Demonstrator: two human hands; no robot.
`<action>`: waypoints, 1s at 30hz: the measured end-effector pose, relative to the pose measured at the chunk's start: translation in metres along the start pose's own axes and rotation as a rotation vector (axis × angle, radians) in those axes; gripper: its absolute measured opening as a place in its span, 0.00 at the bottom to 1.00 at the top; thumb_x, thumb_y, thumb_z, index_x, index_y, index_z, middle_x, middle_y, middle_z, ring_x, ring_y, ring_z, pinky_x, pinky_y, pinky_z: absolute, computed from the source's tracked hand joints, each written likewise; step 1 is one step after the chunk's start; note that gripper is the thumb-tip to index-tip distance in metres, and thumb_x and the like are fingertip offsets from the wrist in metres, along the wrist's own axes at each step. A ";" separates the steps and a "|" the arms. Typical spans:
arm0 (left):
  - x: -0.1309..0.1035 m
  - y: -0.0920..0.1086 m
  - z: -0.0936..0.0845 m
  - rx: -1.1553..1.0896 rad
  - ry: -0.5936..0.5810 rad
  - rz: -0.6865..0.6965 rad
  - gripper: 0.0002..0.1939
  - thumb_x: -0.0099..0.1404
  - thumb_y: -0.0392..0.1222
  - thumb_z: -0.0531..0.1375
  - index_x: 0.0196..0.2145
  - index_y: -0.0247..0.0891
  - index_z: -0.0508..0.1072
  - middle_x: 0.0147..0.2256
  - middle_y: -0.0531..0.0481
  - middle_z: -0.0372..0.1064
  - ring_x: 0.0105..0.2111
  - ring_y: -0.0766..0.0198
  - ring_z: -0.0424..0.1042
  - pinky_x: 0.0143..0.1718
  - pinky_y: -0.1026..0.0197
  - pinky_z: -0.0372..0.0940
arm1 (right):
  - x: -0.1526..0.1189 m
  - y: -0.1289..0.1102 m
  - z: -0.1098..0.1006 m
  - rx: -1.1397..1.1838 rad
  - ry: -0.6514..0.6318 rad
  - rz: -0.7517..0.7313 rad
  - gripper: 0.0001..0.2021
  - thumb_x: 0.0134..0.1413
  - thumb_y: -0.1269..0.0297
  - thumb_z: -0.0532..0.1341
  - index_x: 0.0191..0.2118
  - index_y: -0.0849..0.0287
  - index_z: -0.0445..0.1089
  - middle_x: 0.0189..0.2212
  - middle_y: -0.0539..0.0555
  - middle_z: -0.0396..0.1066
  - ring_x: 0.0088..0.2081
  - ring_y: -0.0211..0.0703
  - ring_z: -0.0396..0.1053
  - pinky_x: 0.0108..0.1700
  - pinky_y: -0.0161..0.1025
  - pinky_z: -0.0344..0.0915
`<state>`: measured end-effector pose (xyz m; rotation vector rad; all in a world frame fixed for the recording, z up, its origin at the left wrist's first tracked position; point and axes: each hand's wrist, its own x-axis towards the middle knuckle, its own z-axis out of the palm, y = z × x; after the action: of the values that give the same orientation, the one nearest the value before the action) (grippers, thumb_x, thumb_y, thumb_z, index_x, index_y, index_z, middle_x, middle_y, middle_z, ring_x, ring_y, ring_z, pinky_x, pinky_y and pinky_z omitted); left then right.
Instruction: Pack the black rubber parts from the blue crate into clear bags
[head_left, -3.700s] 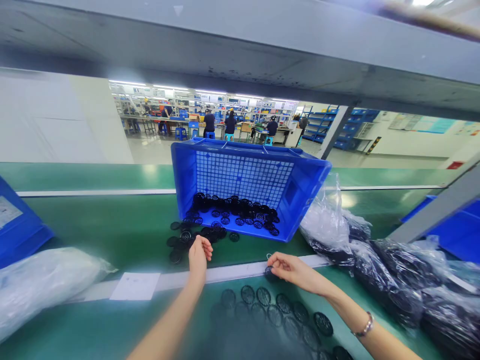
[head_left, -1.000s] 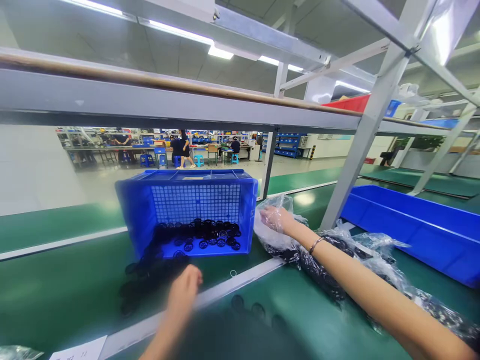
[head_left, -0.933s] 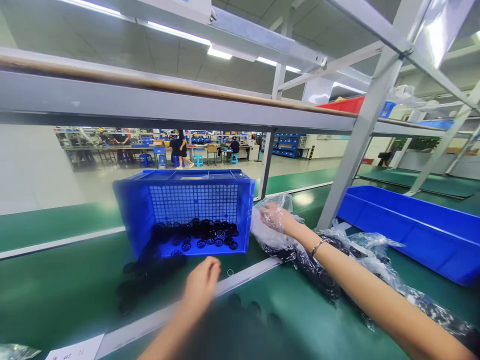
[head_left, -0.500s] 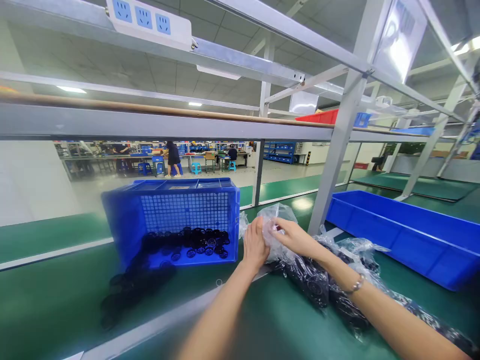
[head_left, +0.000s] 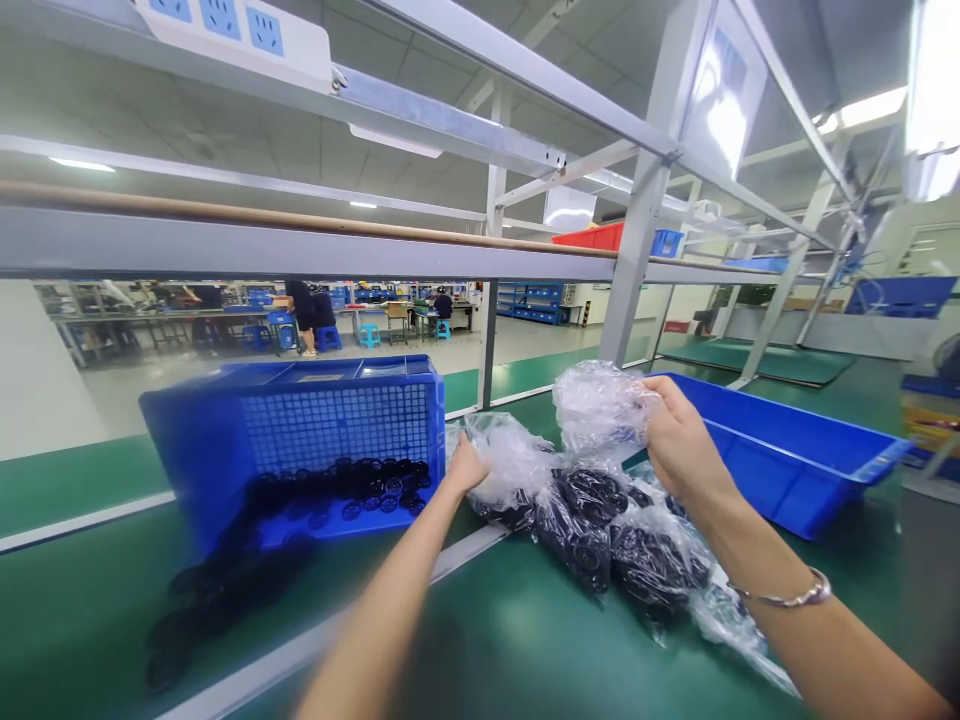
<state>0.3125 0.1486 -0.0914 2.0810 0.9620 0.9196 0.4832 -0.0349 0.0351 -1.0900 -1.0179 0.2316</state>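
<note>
My right hand point(head_left: 681, 440) is closed on a crumpled clear plastic bag point(head_left: 600, 408), held up above several filled bags. Lower and to the left, my left hand point(head_left: 468, 466) is closed at the edge of another clear plastic bag point(head_left: 508, 455), its fingers partly hidden. Dark parts show through the bottom of that bag. Beside it lie clear bags point(head_left: 581, 540) packed with black round parts. Left of my left hand, a blue crate point(head_left: 437, 420) rests on its side, its open face toward me. Black wheel-like parts point(head_left: 375, 485) lie inside and spill out onto the green table point(head_left: 480, 640).
Behind my right hand stands a blue bin point(head_left: 795, 450). A grey metal frame post point(head_left: 634, 250) rises behind the bags, and a shelf beam point(head_left: 337, 245) crosses in front of me. A red bin point(head_left: 592, 238) sits on the shelf. People are at benches farther back.
My hands have moved apart: the right one has gone right and up with a crumpled bag, the left one slightly left. The view has turned to the right.
</note>
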 end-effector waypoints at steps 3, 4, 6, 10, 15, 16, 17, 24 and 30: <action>-0.008 0.023 -0.026 -0.012 0.001 0.015 0.48 0.55 0.39 0.66 0.67 0.28 0.48 0.65 0.29 0.52 0.65 0.43 0.52 0.64 0.48 0.52 | -0.013 0.011 0.000 -0.036 -0.053 0.041 0.12 0.52 0.53 0.63 0.34 0.54 0.64 0.25 0.44 0.62 0.27 0.37 0.59 0.29 0.33 0.57; -0.015 0.033 -0.036 -0.010 0.006 0.027 0.50 0.54 0.39 0.65 0.68 0.27 0.45 0.67 0.28 0.47 0.67 0.42 0.47 0.65 0.48 0.48 | -0.018 0.016 0.000 -0.049 -0.069 0.057 0.12 0.52 0.52 0.62 0.34 0.54 0.64 0.25 0.44 0.62 0.27 0.38 0.60 0.29 0.33 0.58; -0.034 0.054 -0.051 -0.005 0.030 0.088 0.48 0.56 0.39 0.62 0.69 0.29 0.43 0.69 0.32 0.40 0.69 0.46 0.39 0.67 0.50 0.42 | -0.027 0.026 0.004 -0.077 -0.099 0.086 0.13 0.53 0.50 0.61 0.34 0.54 0.63 0.25 0.45 0.63 0.27 0.39 0.61 0.29 0.34 0.60; -0.076 0.091 -0.061 -0.025 0.023 0.515 0.43 0.63 0.45 0.60 0.69 0.39 0.42 0.69 0.39 0.43 0.65 0.50 0.53 0.63 0.50 0.53 | -0.050 0.038 0.025 -0.159 -0.242 0.089 0.14 0.56 0.47 0.58 0.35 0.53 0.61 0.24 0.45 0.62 0.25 0.40 0.61 0.26 0.34 0.60; -0.096 0.083 -0.070 0.134 -0.032 0.490 0.19 0.62 0.31 0.53 0.48 0.41 0.75 0.47 0.48 0.75 0.48 0.57 0.72 0.53 0.57 0.64 | -0.082 0.055 0.056 -0.424 -0.403 -0.177 0.15 0.67 0.50 0.48 0.42 0.54 0.64 0.35 0.52 0.70 0.37 0.46 0.69 0.40 0.43 0.68; -0.098 0.075 -0.078 0.121 0.039 0.437 0.19 0.60 0.28 0.52 0.44 0.41 0.76 0.45 0.49 0.76 0.46 0.59 0.73 0.51 0.58 0.64 | -0.091 0.065 0.058 -0.495 -0.464 -0.285 0.15 0.66 0.51 0.49 0.48 0.55 0.64 0.42 0.56 0.71 0.44 0.50 0.70 0.47 0.47 0.68; -0.101 0.065 -0.087 0.094 0.124 0.396 0.19 0.60 0.28 0.51 0.42 0.40 0.76 0.43 0.49 0.77 0.45 0.59 0.73 0.50 0.59 0.65 | -0.099 0.077 0.059 -0.568 -0.550 -0.407 0.18 0.65 0.52 0.52 0.54 0.55 0.62 0.50 0.60 0.69 0.51 0.54 0.67 0.53 0.53 0.64; -0.145 0.003 -0.147 -0.037 0.265 0.159 0.10 0.64 0.39 0.54 0.37 0.39 0.76 0.32 0.52 0.75 0.30 0.63 0.70 0.32 0.65 0.63 | -0.148 0.188 0.053 -0.895 -0.990 -0.827 0.28 0.57 0.66 0.63 0.63 0.49 0.59 0.63 0.60 0.59 0.63 0.64 0.56 0.60 0.66 0.57; -0.175 -0.023 -0.160 -0.150 0.262 -0.016 0.13 0.65 0.48 0.57 0.37 0.38 0.76 0.33 0.50 0.74 0.30 0.62 0.70 0.32 0.63 0.63 | -0.092 0.204 0.070 -0.834 -0.691 -0.769 0.20 0.53 0.81 0.50 0.46 0.55 0.69 0.43 0.58 0.69 0.45 0.51 0.69 0.46 0.48 0.71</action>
<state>0.0916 0.0599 -0.0797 1.8560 1.0066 1.2395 0.4402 0.0521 -0.1786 -1.2738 -2.1940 -0.5313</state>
